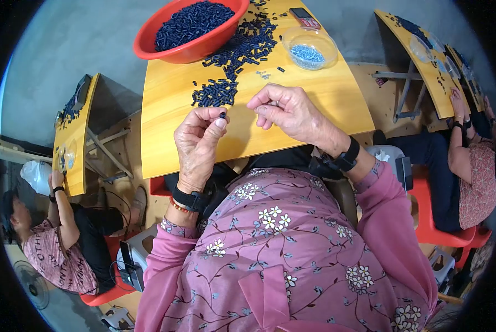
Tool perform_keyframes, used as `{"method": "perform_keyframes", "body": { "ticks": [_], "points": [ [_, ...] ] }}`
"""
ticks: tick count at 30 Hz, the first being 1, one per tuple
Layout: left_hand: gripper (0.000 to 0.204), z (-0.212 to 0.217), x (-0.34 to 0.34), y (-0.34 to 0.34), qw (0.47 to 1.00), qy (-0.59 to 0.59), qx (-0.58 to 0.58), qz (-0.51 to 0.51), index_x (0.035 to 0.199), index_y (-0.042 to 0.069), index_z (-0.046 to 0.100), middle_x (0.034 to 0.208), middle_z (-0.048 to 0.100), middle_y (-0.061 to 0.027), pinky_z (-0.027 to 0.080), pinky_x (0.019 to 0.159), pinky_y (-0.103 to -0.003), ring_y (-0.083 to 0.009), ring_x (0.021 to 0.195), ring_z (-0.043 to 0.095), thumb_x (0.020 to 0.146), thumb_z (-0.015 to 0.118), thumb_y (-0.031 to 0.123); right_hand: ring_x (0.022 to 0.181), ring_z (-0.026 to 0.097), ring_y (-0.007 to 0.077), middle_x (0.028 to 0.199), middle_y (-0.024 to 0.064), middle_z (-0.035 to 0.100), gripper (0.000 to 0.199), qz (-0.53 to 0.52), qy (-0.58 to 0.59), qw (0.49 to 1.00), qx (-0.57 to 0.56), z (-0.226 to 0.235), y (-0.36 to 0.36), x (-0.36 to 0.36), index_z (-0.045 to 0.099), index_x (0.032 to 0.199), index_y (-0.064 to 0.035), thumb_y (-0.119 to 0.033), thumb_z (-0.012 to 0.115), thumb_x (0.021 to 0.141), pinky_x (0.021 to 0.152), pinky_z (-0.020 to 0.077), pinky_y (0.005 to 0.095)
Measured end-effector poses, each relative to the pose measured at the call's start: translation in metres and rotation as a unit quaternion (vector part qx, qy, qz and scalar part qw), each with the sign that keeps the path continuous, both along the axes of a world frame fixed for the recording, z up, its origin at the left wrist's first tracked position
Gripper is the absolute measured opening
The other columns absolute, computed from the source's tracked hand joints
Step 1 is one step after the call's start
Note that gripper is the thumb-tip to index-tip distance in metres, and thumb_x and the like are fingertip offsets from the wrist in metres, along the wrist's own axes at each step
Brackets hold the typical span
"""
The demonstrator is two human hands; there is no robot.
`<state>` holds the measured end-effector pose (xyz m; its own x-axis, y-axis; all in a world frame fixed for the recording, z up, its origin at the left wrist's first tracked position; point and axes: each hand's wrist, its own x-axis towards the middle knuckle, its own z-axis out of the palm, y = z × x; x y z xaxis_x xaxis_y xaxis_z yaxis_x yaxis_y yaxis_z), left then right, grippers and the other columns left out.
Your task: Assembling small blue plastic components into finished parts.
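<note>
Over the near part of the yellow wooden table (176, 130), my left hand (195, 144) pinches a small black cylindrical part (222, 115) between thumb and fingertips, one end facing up. My right hand (292, 115) is a short way to its right, thumb and fingers closed together; anything between them is too small to make out. Just beyond the left fingertips lies a small pile of black cylindrical parts (215, 93). A few tiny pale pieces (263, 74) are scattered beyond my right hand.
A red basin (144, 47) heaped with dark parts (192, 25) stands at the far left, with a larger loose spread (253, 41) beside it. At the far right are a clear bowl (332, 52) of light-blue pieces (307, 54) and a phone (305, 17). People work at side tables.
</note>
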<state>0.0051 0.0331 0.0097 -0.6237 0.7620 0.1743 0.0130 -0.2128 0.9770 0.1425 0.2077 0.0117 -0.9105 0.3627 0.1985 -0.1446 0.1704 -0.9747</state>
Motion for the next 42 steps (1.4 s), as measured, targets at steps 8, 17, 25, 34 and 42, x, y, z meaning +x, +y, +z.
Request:
{"method": "perform_keyframes", "body": {
  "ticks": [8, 17, 25, 34, 42],
  "points": [
    [0.014, -0.006, -0.004, -0.016, 0.993, -0.114, 0.011, -0.039, 0.100, 0.001, 0.063, 0.091, 0.066, -0.0051, 0.048, 0.073, -0.024, -0.0097, 0.077, 0.058, 0.087, 0.068, 0.003, 0.077, 0.067, 0.0120, 0.087, 0.0059, 0.067, 0.013, 0.025, 0.015, 0.995, -0.093, 0.012, -0.021, -0.016, 0.064, 0.102, 0.0006, -0.006, 0.064, 0.091, 0.063, 0.0559, 0.0246],
    [0.017, -0.007, -0.006, -0.023, 0.989, -0.134, 0.048, -0.035, 0.095, 0.002, 0.063, 0.089, 0.066, -0.0021, 0.049, 0.074, -0.021, -0.0066, 0.078, 0.059, 0.082, 0.071, -0.005, 0.072, 0.063, 0.0074, 0.085, 0.0019, 0.068, 0.011, 0.053, 0.023, 0.995, -0.080, 0.009, -0.044, -0.039, 0.068, 0.098, -0.0020, -0.011, 0.065, 0.091, 0.060, 0.0540, 0.0224],
    [0.017, -0.009, -0.008, -0.026, 0.991, -0.124, 0.040, -0.032, 0.094, 0.002, 0.062, 0.087, 0.066, -0.0023, 0.049, 0.073, -0.021, -0.0067, 0.077, 0.060, 0.081, 0.072, -0.006, 0.071, 0.062, 0.0075, 0.085, 0.0021, 0.067, 0.009, 0.047, 0.026, 0.997, -0.063, 0.002, -0.045, -0.042, 0.068, 0.096, -0.0017, -0.008, 0.065, 0.090, 0.062, 0.0536, 0.0226],
    [0.012, -0.018, -0.011, -0.031, 0.948, -0.274, 0.088, -0.135, 0.091, 0.004, 0.061, 0.082, 0.066, -0.0050, 0.049, 0.065, -0.024, -0.0108, 0.071, 0.059, 0.085, 0.070, -0.001, 0.079, 0.066, 0.0152, 0.093, 0.0073, 0.065, 0.010, 0.146, 0.045, 0.986, -0.066, 0.011, -0.041, -0.034, 0.065, 0.100, 0.0030, 0.002, 0.062, 0.090, 0.071, 0.0572, 0.0274],
    [0.012, -0.018, -0.009, -0.029, 0.949, -0.273, 0.089, -0.129, 0.092, 0.005, 0.060, 0.083, 0.063, -0.0036, 0.049, 0.064, -0.023, -0.0105, 0.071, 0.058, 0.087, 0.069, 0.002, 0.073, 0.066, 0.0105, 0.088, 0.0051, 0.068, 0.009, 0.070, 0.043, 0.993, -0.088, 0.004, -0.051, -0.037, 0.066, 0.097, 0.0023, 0.001, 0.066, 0.088, 0.064, 0.0557, 0.0234]
  ]
}}
